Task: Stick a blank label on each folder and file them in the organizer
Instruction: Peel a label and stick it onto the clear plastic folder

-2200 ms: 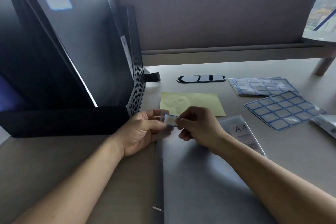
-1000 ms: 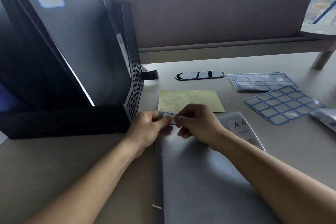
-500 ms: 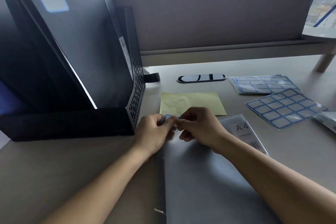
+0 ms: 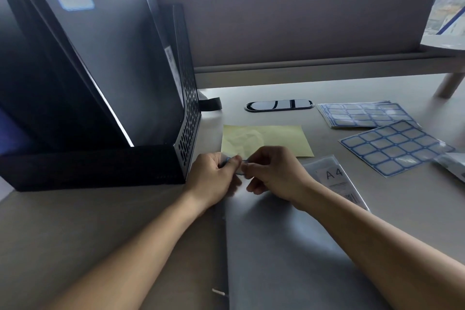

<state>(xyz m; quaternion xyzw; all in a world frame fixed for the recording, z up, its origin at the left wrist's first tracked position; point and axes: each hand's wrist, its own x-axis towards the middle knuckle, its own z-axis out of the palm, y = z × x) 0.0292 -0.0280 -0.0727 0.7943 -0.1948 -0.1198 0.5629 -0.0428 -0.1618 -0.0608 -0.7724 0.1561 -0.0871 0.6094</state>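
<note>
Head camera: left hand [image 4: 212, 178] and right hand [image 4: 274, 173] pinch the blank label [image 4: 239, 170] in their fingers [image 4: 232, 160] over the far-left corner of the grey folder [image 4: 276, 246], flat on the tabletop [image 4: 100, 221]. Better to tack one edge, then smooth across squarely.

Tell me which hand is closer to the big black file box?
Left. The left hand sits beside the organizer corner; the right hand is farther right, over the gray folder. Both pinch the label.
</note>
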